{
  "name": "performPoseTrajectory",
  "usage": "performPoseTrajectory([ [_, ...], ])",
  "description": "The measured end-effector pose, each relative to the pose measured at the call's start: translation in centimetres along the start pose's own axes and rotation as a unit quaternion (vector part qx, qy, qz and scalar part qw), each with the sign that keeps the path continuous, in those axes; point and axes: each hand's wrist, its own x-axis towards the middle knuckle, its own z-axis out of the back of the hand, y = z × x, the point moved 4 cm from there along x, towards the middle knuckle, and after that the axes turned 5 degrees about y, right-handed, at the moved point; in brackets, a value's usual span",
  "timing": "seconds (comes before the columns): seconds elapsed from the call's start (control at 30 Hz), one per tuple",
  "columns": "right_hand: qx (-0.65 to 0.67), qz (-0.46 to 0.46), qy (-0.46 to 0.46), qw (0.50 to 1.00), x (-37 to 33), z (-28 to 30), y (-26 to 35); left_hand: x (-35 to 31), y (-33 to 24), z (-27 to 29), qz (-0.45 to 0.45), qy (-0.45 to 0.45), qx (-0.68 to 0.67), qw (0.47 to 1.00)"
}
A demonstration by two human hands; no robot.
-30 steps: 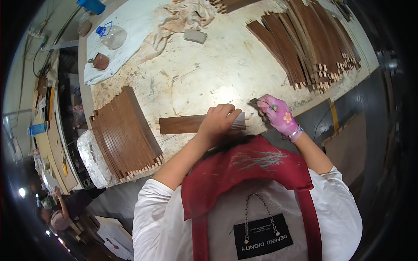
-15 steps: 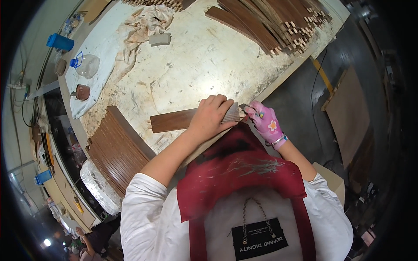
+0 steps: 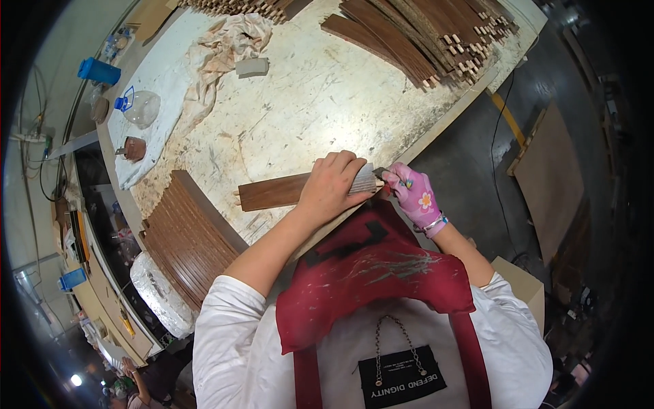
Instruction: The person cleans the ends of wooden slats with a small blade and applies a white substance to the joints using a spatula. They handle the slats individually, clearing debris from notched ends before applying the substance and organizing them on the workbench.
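Note:
A short brown wooden slat (image 3: 274, 191) with pale dowel pegs at its ends lies near the table's front edge. My bare left hand (image 3: 332, 183) is closed over its right half, fingers across the top and thumb along the near side. The face right of that hand looks grey and streaked. At the slat's right end is my right hand (image 3: 413, 195), in a pink glove with a flower print. Its fingers are pinched round a small dark tool (image 3: 381, 174) that touches or nearly touches the dowel end; its exact kind is hidden.
Stacked brown slats (image 3: 194, 235) stand to my left, and more doweled slats (image 3: 415, 41) lie at the far right. A grey block (image 3: 252, 67), crumpled cloth (image 3: 225, 48), clear jug (image 3: 142, 109) and brown cup (image 3: 135, 148) sit on the table (image 3: 306, 102). Another person is at lower left.
The whole view has shifted slightly. Both hands keep nearly the same places on the slat, and the right hand's tool stays at its right end.

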Motion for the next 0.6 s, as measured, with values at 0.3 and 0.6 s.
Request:
performPoseTrajectory([
  [0.3,-0.035,0.071,0.078,0.994,1.6,1.0,-0.6,0.1,0.1,0.0,-0.001,0.004,-0.008,1.0],
  [0.6,-0.044,0.071,0.054,0.995,1.1,0.7,-0.9,0.1,0.1,-0.1,0.006,0.008,-0.007,1.0],
])
